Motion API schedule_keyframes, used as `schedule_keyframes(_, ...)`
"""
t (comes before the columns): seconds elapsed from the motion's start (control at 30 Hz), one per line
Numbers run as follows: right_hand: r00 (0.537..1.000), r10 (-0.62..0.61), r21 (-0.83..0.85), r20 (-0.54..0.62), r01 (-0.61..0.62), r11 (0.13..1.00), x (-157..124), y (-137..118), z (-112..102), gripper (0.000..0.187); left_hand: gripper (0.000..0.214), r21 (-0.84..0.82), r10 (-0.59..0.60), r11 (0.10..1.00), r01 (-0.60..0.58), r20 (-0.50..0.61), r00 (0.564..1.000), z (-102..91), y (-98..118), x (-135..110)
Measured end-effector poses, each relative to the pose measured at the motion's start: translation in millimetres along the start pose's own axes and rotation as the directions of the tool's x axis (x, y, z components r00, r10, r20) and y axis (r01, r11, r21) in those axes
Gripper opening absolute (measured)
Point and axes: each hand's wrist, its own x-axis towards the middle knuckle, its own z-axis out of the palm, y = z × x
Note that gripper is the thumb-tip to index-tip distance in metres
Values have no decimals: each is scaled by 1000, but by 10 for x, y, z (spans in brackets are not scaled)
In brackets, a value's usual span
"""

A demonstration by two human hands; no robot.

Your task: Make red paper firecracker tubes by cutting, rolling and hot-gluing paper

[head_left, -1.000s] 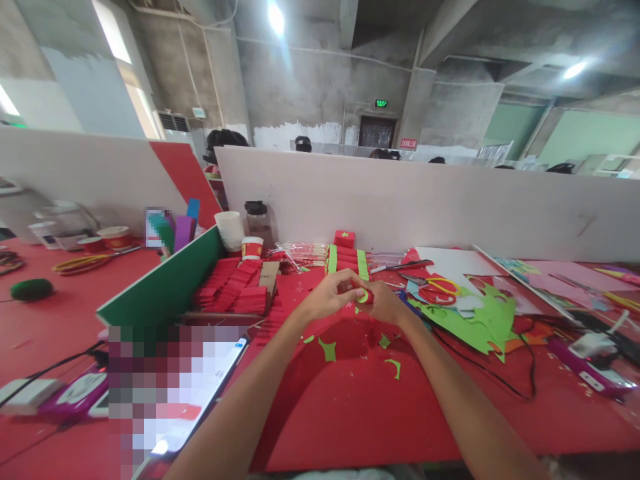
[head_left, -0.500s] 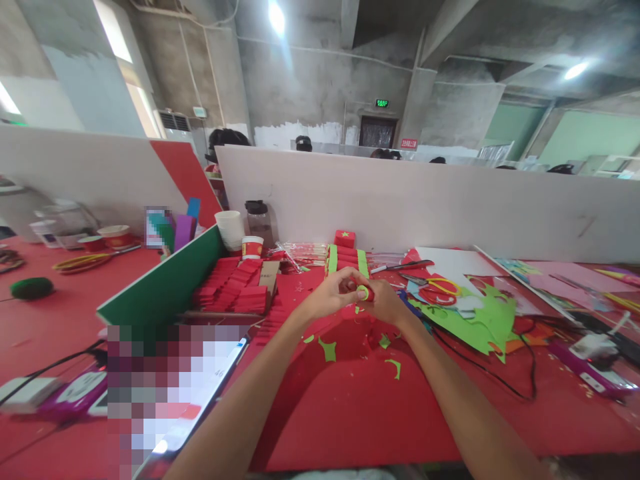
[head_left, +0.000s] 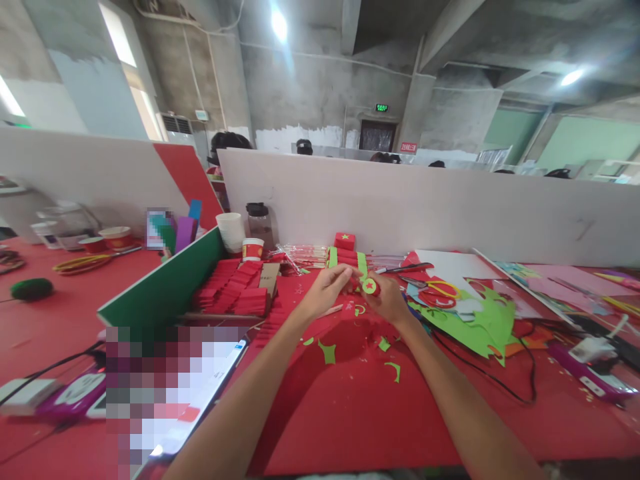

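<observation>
My right hand is closed around a small red paper roll, its round yellow-green end with a red star turned toward me. Just to its left, my left hand has thumb and fingers pressed together; what they pinch, if anything, is hidden. Behind both hands lies a bundle of red rolls with yellow-green bands. A red block with a green star sits behind it. Below my hands are yellow-green paper scraps on the red tabletop.
Stacked red paper pieces lie left, near a green divider, paper cups and a bottle. A phone lies nearer. On the right are yellow-handled scissors, green cut paper and a black cable.
My left hand has drawn slightly left from the roll's end. That end now faces me with its star showing, tilted in my right hand.
</observation>
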Motion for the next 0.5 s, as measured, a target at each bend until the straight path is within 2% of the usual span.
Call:
schedule_keyframes(0.1,999,19,-36,-44,-20,999,0,8,14,19,36,33,5,999,-2,-78,997,-36,-55,35)
schedule_keyframes(0.27,995,29,-51,-91,-34,998,3,21,50,10,29,101,-5,995,14,-81,997,-40,-23,37)
schedule_keyframes(0.43,996,-12,-45,-87,8,999,1,26,64,9,22,32,-43,998,46,-84,996,19,17,13)
schedule_keyframes(0.5,997,-23,-44,-77,20,999,-2,40,71,10,22,67,-25,997,32,-110,994,32,10,9)
